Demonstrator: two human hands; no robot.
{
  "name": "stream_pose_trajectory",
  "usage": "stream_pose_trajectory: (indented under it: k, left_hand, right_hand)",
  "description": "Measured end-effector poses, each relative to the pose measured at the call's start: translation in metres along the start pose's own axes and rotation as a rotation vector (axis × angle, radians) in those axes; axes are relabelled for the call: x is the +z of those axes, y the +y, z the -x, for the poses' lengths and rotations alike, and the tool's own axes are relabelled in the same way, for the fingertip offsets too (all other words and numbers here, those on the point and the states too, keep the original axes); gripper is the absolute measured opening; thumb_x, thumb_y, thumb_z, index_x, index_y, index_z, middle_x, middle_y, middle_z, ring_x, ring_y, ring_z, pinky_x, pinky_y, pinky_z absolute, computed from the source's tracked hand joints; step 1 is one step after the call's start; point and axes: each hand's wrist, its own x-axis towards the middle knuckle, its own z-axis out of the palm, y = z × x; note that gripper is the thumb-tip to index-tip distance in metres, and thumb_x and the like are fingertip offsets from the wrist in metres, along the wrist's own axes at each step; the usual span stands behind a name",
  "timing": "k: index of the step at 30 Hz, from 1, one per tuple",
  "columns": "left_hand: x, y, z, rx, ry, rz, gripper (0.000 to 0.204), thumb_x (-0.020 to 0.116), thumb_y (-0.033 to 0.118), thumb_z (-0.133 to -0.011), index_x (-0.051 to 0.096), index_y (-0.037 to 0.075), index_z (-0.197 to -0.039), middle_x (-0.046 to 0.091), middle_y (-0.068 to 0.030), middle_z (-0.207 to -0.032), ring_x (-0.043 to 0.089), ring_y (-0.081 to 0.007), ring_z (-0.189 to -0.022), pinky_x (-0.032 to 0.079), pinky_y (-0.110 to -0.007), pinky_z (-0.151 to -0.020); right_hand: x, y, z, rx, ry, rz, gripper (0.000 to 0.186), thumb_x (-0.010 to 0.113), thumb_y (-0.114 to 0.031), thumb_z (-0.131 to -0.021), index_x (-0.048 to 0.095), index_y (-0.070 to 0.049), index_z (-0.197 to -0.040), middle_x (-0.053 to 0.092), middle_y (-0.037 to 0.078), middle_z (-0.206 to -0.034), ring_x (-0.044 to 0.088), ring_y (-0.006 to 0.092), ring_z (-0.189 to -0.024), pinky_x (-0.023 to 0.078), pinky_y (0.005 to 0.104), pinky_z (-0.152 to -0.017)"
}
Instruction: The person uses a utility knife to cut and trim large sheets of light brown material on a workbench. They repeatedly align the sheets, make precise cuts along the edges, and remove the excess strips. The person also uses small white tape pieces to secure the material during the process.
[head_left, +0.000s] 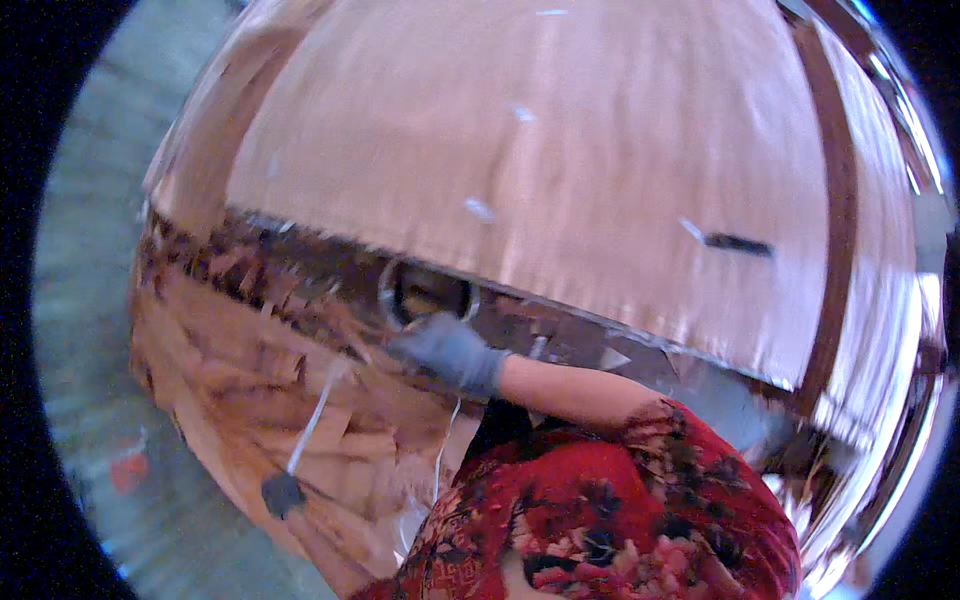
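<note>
My right hand (452, 352), in a grey glove, reaches across to a ring-shaped thing (472, 302) with a pale rim and dark middle, which looks like a roll of tape. The hand meets or overlaps the ring's lower edge; motion blur hides the fingers, so I cannot tell whether they grip it. Farther down on the left, my left hand (284, 496), in a dark glove, appears closed around the lower end of a thin white strip (314, 420). That strip slants up across brown sheets and scraps (240, 400).
A broad, pale pinkish-brown panel (560, 130) fills the far side, with darker brown bands near both sides. On it at the right lies a small black object (738, 244). A second white strand (446, 445) hangs near my body. Shiny, blurred material (850, 440) stands at right.
</note>
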Motion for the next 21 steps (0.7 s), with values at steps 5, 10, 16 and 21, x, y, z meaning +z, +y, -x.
stream_pose_trajectory:
  k: [5,10,16,21]
  left_hand:
    - [-0.020,0.136,0.065,-0.445,-0.489,0.984,0.027,0.058,0.026,-0.082,0.063,0.002,-0.071,0.063,-0.0098,-0.058,0.058,-0.0218,-0.042,0.046,-0.033,-0.040]
    - [-0.054,0.260,0.135,0.285,-0.474,0.957,0.035,0.056,0.028,-0.087,0.060,-0.001,-0.067,0.057,-0.0106,-0.053,0.054,-0.0187,-0.038,0.044,-0.030,-0.039]
    - [-0.097,0.383,0.188,0.040,-0.848,1.420,0.037,0.052,0.028,-0.091,0.060,0.000,-0.069,0.049,-0.0063,-0.046,0.047,-0.0176,-0.036,0.038,-0.030,-0.036]
    - [-0.098,0.435,0.196,0.116,-1.087,1.700,0.039,0.050,0.032,-0.092,0.057,0.002,-0.069,0.043,-0.0039,-0.043,0.040,-0.0155,-0.036,0.033,-0.030,-0.039]
  right_hand:
    - [0.017,0.034,0.048,0.038,-0.223,0.175,0.054,0.062,-0.024,-0.073,0.049,-0.015,-0.125,0.058,0.015,-0.097,0.061,0.0322,-0.075,0.049,0.0466,-0.062]
    - [-0.066,-0.020,0.098,0.092,-0.242,-0.426,0.065,0.064,-0.026,-0.077,0.036,-0.015,-0.135,0.057,0.018,-0.109,0.061,0.0364,-0.084,0.049,0.0440,-0.072]
    - [-0.112,-0.048,0.186,0.225,-0.183,-0.599,0.049,0.061,-0.026,-0.081,0.047,-0.018,-0.128,0.062,0.019,-0.093,0.060,0.0380,-0.085,0.047,0.0425,-0.072]
    - [-0.182,-0.054,0.239,0.441,-0.130,-0.462,0.029,0.051,-0.029,-0.087,0.056,-0.012,-0.110,0.062,0.018,-0.095,0.060,0.0383,-0.085,0.046,0.0452,-0.070]
